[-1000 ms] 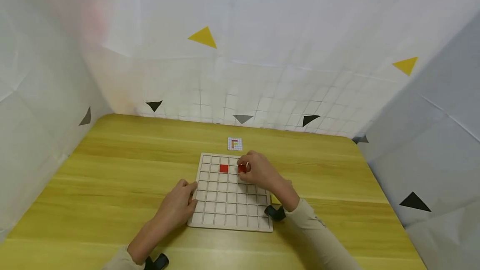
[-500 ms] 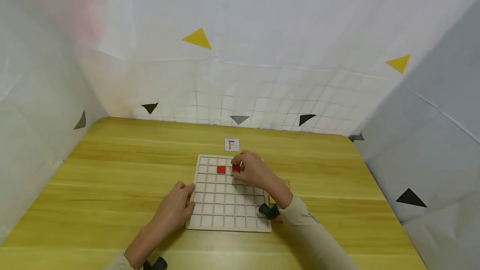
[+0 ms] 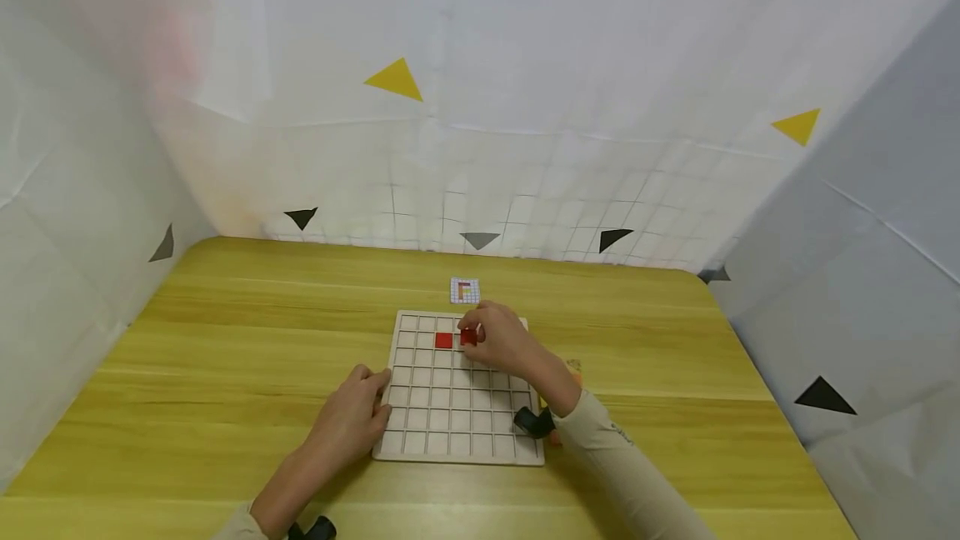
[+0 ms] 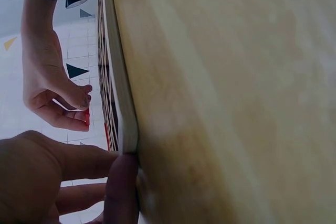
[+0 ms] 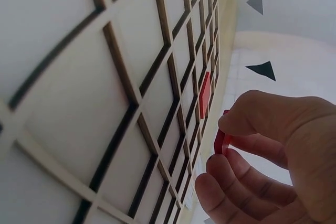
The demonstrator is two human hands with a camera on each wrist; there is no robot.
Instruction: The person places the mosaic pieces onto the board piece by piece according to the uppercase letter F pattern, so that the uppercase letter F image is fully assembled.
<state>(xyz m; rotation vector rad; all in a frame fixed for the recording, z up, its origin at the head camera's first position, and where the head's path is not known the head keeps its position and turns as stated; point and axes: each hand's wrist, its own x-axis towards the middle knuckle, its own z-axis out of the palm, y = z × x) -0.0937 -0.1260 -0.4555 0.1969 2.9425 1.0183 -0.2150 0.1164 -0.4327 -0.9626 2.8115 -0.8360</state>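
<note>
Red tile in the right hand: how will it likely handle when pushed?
The red tile is probably light, since the right hand merely pinches it. It looks stiff, its edges straight in that pinch. Being flat, it should slide rather than roll.

Back wall (image 3: 570, 40): creased white sheeting, a grid of thin dark lines (image 3: 392, 198) low down.
Left wall (image 3: 67, 157): pale, wrinkled.
Right wall (image 3: 885, 190): greyer, also creased.
Yellow triangles (image 3: 397, 80): two, fairly high on the back wall.
Dark triangles (image 3: 302, 217): black or grey, low on all three walls.
Table (image 3: 247, 307): yellow-brown wood grain, rounded far corners, far edge at the back wall.
Light: soft, with a pinkish tint (image 3: 180, 48) at upper left.
</note>
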